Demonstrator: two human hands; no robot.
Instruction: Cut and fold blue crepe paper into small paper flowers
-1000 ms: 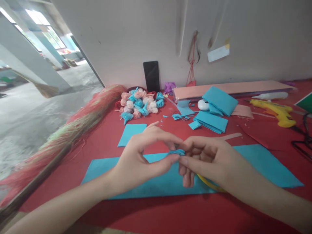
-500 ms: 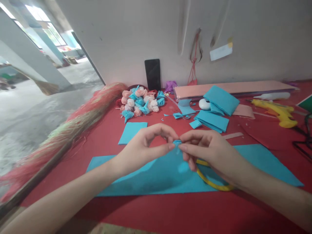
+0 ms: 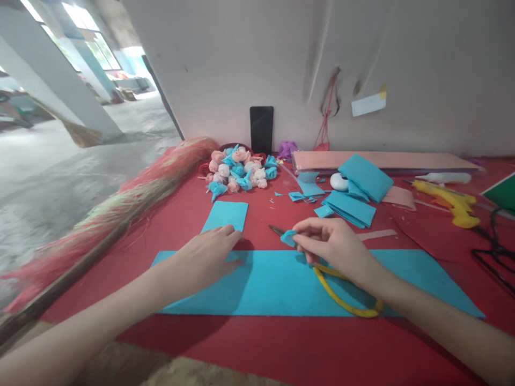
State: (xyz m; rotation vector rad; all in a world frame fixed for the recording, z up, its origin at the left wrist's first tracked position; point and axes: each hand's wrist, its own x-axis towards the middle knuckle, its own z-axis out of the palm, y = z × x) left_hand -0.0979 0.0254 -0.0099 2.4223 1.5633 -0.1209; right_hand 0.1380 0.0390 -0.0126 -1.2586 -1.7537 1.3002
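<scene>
In the view from the head-worn camera, a person works with bare hands at a red table (image 3: 217,338), the right hand (image 3: 295,239) pinching a small blue paper piece (image 3: 288,238) between thumb and fingers above the far edge of a long blue sheet (image 3: 273,284). A pair of scissors (image 3: 341,302) is with the same hand, its yellow handles hanging in a loop below the palm and its dark tip showing just past the paper piece. The left hand (image 3: 211,252) is palm down, thumb apart from the fingers and nothing visible in its grip, its fingertips over the near edge of a blue paper square (image 3: 226,213); whether they touch it cannot be told. Beyond the square sits a heap of paper flowers (image 3: 237,170) in blue, pink and white, near a black phone (image 3: 262,128) propped against a pale wall (image 3: 233,59). Folded blue papers (image 3: 368,178) lie beside a round white object (image 3: 338,182), with blue scraps (image 3: 309,185) to their left. Farther right, a yellow glue gun (image 3: 446,201) rests near a white bottle (image 3: 446,177), and a long pink strip (image 3: 386,160) lies along the wall.
</scene>
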